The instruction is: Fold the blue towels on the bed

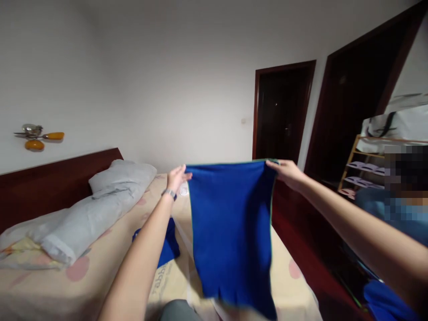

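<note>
Blue cloth (230,227) hangs flat because I pinch its top corners, left hand (176,177) and right hand (288,172) spread wide. Both grips are closed tight on its hem, above the bed (100,263).

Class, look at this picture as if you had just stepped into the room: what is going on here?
A person holds a blue cloth up by its top corners, the left hand at one and the right hand at the other, so it hangs flat above the bed. Another blue piece lies on the bed below the left arm. Grey pillows rest by the headboard.
</note>
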`<state>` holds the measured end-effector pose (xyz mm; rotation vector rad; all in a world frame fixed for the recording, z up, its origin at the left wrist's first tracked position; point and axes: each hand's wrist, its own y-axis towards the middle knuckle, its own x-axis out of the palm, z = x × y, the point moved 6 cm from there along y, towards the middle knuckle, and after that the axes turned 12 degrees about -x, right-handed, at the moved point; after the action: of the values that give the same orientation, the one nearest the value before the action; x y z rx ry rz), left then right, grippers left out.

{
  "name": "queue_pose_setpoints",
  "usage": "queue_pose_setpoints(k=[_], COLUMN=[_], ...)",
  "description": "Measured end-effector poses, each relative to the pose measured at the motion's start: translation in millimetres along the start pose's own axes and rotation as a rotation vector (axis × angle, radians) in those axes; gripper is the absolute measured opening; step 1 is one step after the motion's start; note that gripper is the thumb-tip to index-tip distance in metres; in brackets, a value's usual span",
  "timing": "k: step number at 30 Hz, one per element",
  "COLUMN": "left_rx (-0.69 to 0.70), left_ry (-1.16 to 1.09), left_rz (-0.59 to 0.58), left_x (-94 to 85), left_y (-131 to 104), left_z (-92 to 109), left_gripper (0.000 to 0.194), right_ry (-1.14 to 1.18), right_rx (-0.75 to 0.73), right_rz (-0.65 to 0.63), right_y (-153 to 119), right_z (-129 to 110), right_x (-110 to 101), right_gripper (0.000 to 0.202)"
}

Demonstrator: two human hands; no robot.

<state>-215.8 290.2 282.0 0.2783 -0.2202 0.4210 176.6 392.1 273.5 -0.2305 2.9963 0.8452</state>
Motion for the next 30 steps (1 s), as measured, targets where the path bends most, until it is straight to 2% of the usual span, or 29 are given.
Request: queue_pose_setpoints(k=[1,2,4,5,7,9,11,12,15,17,19,20,21,23,27,30], left_rx=[0.063,0.135,0.266,0.316,0.362,0.358,0.316,0.272,0.058,-0.109,-0.291,-0.372,-0.406,-0.407,-0.405,-0.458], left_ry=[-0.072,-0.126,-0.153,-0.132,-0.045,0.059,0.180,0.256,0.515,0.665,0.831,0.928,1.021,1.167,1.314,1.353], left_rz=[0.044,0.032,-0.026,-0.054,-0.061,-0.019,0.037,0.063,0.110,0.078,0.024,0.020,-0.008,-0.097,-0.295,-0.341], left_x=[8.4,17.5,30.1,32.6,27.8,11.3,-11.3,-23.1,-56.2,-73.5,-88.0,-95.6,-100.5,-107.1,-124.8,-141.6], left_y=[18.3,31.0,40.8,39.7,32.1,21.9,8.9,0.4,-38.3,-74.6,-111.7,-127.5,-139.7,-153.4,-161.2,-173.6], left_z=[27.0,51.0,82.1,87.1,73.9,33.3,-30.1,-69.4,-208.0,-302.3,-381.0,-409.0,-427.3,-439.8,-420.0,-411.0], left_gripper=[0.029,0.030,0.031,0.030,0.032,0.035,0.038,0.039,0.044,0.043,0.039,0.038,0.037,0.033,0.030,0.030], right_ry=[-0.007,0.015,0.085,0.096,0.068,-0.019,-0.160,-0.239,-0.333,-0.372,-0.389,-0.402,-0.430,-0.503,-0.596,-0.627], right_rx=[-0.031,-0.078,-0.221,-0.281,-0.362,-0.371,-0.314,-0.279,-0.083,0.056,0.145,0.158,0.158,0.106,0.054,0.069], right_rz=[0.041,0.047,0.069,0.083,0.110,0.122,0.120,0.135,-0.046,-0.142,-0.221,-0.249,-0.269,-0.292,-0.458,-0.548], right_y=[27.7,48.8,69.4,69.5,54.7,26.7,-9.7,-30.9,-101.5,-152.4,-199.6,-219.8,-237.3,-263.6,-297.4,-315.9], right_z=[-17.5,-34.4,-62.0,-68.4,-61.0,-23.6,39.9,77.9,208.9,289.5,348.7,367.6,379.7,385.5,370.7,360.4], right_x=[-0.6,-0.9,-7.0,-11.5,-19.6,-22.6,-20.2,-18.4,5.9,23.2,37.1,40.8,41.3,34.4,11.7,0.9], right_gripper=[0.050,0.046,0.039,0.035,0.032,0.037,0.045,0.047,0.039,0.042,0.046,0.046,0.045,0.040,0.032,0.031])
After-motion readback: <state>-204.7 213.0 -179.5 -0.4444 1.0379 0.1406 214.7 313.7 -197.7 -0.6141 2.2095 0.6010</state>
